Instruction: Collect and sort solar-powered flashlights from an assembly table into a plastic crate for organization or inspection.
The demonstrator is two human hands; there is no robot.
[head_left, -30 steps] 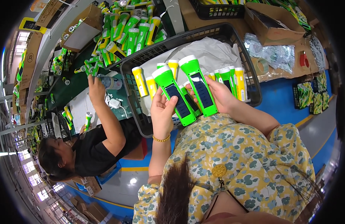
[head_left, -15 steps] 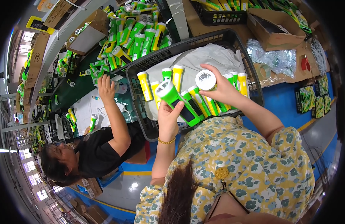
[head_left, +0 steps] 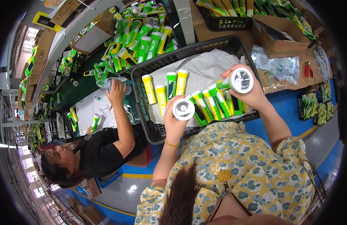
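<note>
In my left hand [head_left: 174,126] is a flashlight [head_left: 183,109], its round white-rimmed lens turned up toward me and its body hidden by the fingers. My right hand [head_left: 256,98] grips a second flashlight [head_left: 241,80], also lens up, with part of its green body showing to the left. Both hands are over the near side of a black plastic crate [head_left: 154,137] lined with a pale sheet [head_left: 209,62]. Several green and yellow flashlights [head_left: 203,106] lie in a row along the crate's near side, and a few more [head_left: 148,89] lie at its left.
A co-worker's hand [head_left: 116,93] is over the bench at left, on a greyish cloth-like thing. Beyond the crate lies a heap of flashlights [head_left: 143,47]. At back right are another black crate [head_left: 229,23], an open cardboard box [head_left: 280,43] and clear plastic bags [head_left: 276,65].
Both flashlights have turned so their lenses face up toward me. My right hand has moved right, my left slightly right and down. The co-worker's hand has lowered onto the greyish thing.
</note>
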